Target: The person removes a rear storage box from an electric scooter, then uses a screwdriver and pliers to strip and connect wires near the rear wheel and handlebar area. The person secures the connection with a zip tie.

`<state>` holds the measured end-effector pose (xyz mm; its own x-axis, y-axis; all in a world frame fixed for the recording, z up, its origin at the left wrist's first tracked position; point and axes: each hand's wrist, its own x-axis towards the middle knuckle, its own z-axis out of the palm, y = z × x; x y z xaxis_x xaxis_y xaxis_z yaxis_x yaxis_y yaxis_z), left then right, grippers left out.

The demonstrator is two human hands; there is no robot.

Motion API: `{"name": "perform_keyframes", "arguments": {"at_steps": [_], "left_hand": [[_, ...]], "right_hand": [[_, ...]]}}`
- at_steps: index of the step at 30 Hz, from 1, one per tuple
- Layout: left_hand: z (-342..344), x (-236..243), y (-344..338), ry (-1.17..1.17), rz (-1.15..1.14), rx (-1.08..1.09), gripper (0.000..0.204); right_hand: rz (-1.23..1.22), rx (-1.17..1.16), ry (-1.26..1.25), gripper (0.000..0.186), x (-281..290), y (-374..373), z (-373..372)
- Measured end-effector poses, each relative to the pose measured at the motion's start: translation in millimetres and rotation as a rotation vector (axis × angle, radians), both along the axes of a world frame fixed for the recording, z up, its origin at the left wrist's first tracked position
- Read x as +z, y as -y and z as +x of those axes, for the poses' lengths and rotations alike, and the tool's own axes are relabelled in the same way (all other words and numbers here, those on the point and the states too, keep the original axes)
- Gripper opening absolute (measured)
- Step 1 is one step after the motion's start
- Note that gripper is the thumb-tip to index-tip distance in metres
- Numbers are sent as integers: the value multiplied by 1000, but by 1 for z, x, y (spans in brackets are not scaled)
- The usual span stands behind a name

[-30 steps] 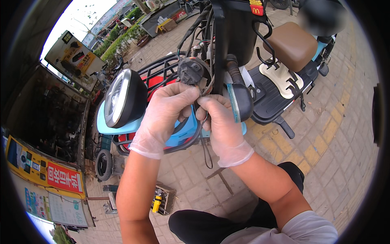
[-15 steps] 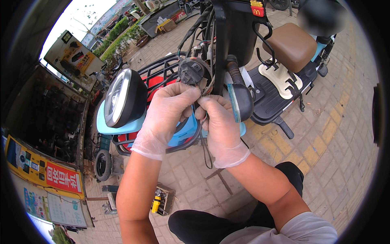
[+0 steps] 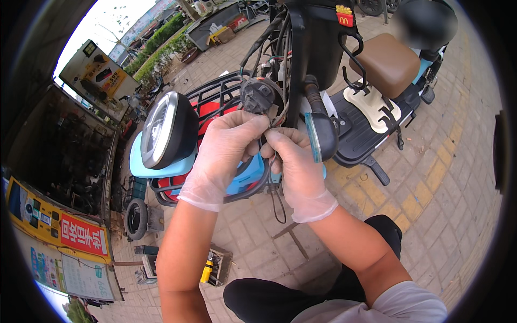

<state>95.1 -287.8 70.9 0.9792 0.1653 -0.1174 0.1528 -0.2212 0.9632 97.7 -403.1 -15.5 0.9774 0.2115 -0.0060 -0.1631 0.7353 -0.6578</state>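
Both of my hands wear thin, see-through gloves and meet at the opened front of an electric scooter. My left hand (image 3: 229, 141) pinches a thin wire between thumb and forefinger. Close beside it, my right hand (image 3: 293, 156) pinches at the same wire, its other fingers curled in. The exact joint between the fingertips is too small to make out. A dark wire loop (image 3: 277, 202) hangs below my hands. Just above them sits a round black housing (image 3: 259, 96), with a bundle of cables (image 3: 266, 40) running upward. A turn signal (image 3: 321, 135) is right of my right hand.
A headlight (image 3: 168, 131) stands left of my left hand over a black rack (image 3: 212, 89). The scooter's brown seat (image 3: 389, 62) and footboard (image 3: 358, 126) lie to the right. A toolbox (image 3: 222, 264) with a yellow-handled tool rests on the paving, near a tyre (image 3: 135, 219).
My two hands have shifted very slightly to the right in the picture, along with the scooter's front. Both keep their pinch at the wire.
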Motion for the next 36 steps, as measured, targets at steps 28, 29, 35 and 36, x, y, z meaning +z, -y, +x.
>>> {"name": "perform_keyframes", "arguments": {"at_steps": [28, 29, 35, 36], "left_hand": [[-1, -3, 2, 10, 28, 51, 20], [-1, -3, 2, 3, 24, 49, 20], [-2, -1, 0, -4, 21, 19, 22], [-3, 0, 0, 2, 35, 2, 23]], "right_hand": [[-82, -268, 154, 15, -4, 6, -10], [-91, -294, 197, 15, -5, 6, -10], [-137, -326, 488, 17, -13, 8, -3], [-114, -317, 505, 18, -14, 9, -2]]}}
